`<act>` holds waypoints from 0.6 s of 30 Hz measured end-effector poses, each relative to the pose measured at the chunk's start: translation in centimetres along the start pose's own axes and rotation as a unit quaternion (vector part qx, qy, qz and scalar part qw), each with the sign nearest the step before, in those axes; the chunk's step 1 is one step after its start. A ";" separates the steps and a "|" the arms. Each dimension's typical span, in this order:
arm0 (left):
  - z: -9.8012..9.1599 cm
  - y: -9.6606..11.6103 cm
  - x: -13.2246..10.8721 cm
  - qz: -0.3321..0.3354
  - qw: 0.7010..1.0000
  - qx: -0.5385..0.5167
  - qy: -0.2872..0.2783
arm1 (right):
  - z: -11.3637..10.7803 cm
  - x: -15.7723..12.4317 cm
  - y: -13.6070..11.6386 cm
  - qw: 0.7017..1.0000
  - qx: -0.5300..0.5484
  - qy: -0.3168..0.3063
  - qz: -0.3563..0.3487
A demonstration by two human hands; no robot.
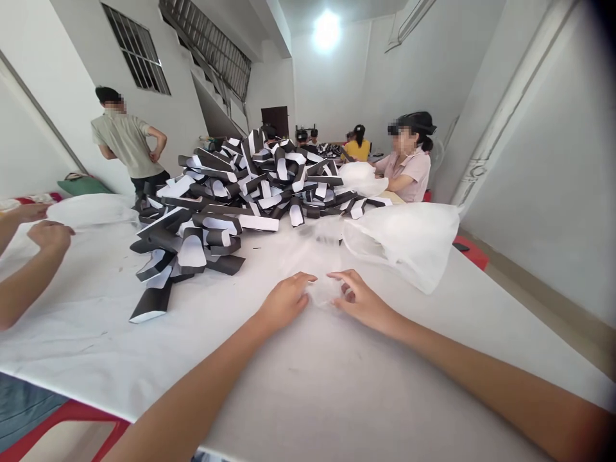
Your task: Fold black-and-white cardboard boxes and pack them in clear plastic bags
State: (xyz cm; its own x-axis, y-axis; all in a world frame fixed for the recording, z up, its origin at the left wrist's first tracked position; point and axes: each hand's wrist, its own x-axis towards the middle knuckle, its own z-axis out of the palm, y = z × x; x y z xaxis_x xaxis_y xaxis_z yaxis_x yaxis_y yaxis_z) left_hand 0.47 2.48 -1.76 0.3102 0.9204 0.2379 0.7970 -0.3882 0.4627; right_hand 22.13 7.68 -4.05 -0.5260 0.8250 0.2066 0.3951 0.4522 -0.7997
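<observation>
A thin, clear plastic bag [323, 289] lies on the white-covered table between my two hands. My left hand [287, 298] is at its left side, fingers curved and thumb pointing toward the bag. On the other side my right hand [359, 296] has its index finger stretched out and its thumb near the bag's edge. Whether the fingers pinch the film is too fine to see. Beyond them, a large white translucent bag [409, 240] lies at the right, its mouth facing left. A big pile of black-and-white folded card pieces [231, 224] rises behind my hands, to the left.
Another person's hands [51, 234] hold a white bag [94, 212] at the left edge. A person in pink [411, 163] sits across at the right. A red stool [474, 251] with a dark object stands beyond the table's right edge; a red chair [72, 414] is at lower left.
</observation>
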 end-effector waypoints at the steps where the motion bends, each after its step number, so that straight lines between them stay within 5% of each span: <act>1: 0.0 0.1 0.1 0.011 1.000 0.000 0.007 | 0.2 0.1 0.3 0.999 -0.031 0.014 -0.010; 5: -1.7 0.4 0.2 0.009 0.997 0.072 0.029 | -0.3 0.6 1.5 0.984 -0.138 0.080 -0.082; 8: -3.8 0.0 -0.7 -0.020 0.988 0.148 0.024 | -2.2 0.3 2.0 0.968 -0.230 0.069 -0.072; 12: -5.2 -1.5 -3.7 -0.044 0.985 0.168 -0.009 | -4.8 -1.1 2.8 0.946 -0.318 -0.035 -0.055; 18: -5.3 -2.0 -8.6 -0.041 0.984 0.167 -0.046 | -8.5 -2.6 1.7 0.921 -0.307 -0.238 -0.041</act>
State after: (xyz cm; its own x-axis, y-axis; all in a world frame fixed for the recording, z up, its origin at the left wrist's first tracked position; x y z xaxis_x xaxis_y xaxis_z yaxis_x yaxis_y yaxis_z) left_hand -6.61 -4.91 -0.20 0.2705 0.9544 0.1265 0.9425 -0.2893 0.1674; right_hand 30.59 9.19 -1.12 -0.7856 0.6039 -0.1347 0.6138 0.7334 -0.2921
